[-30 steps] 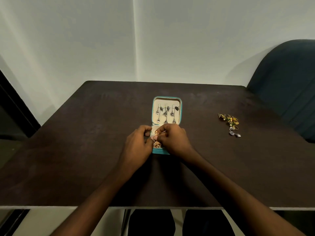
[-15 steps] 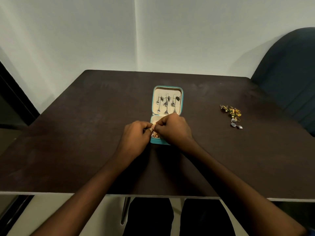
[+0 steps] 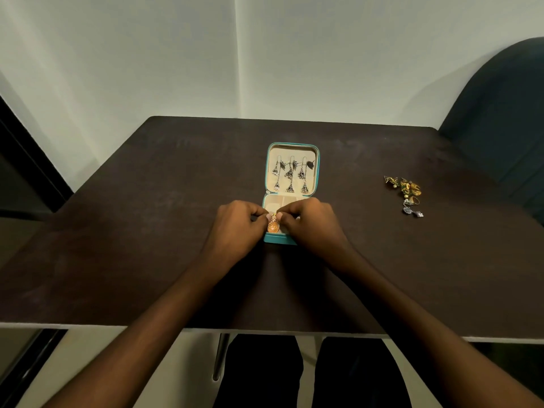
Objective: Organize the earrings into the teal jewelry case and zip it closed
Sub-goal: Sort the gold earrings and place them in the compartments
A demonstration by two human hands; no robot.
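1. The teal jewelry case (image 3: 292, 148) lies open on the dark table (image 3: 147, 219), near the middle. Its lid half lies flat on the far side; its base half lies on the near side, towards the person.
2. The cream lining of the lid carries a row of silver drop earrings (image 3: 290, 175), which hang side by side. Their exact number cannot be read with certainty at this size.
3. The base half is divided into cream compartments. Both hands cover much of it.
4. The left hand (image 3: 235, 228) is positioned over the left edge of the base. Its fingers are curled and its fingertips pinch the top of an orange-gold earring (image 3: 273, 226).
5. The right hand (image 3: 312, 223) is positioned over the right part of the base. Its fingers are likewise curled and pinch the top of the same earring, tip to tip with the left.
6. The earring's round body hangs below the fingertips, over the front left part of the base.
7. A loose pile of earrings (image 3: 405, 195), gold-green and silver, lies on the table well to the right of the case.
8. A dark chair (image 3: 506, 113) stands at the far right corner of the table.
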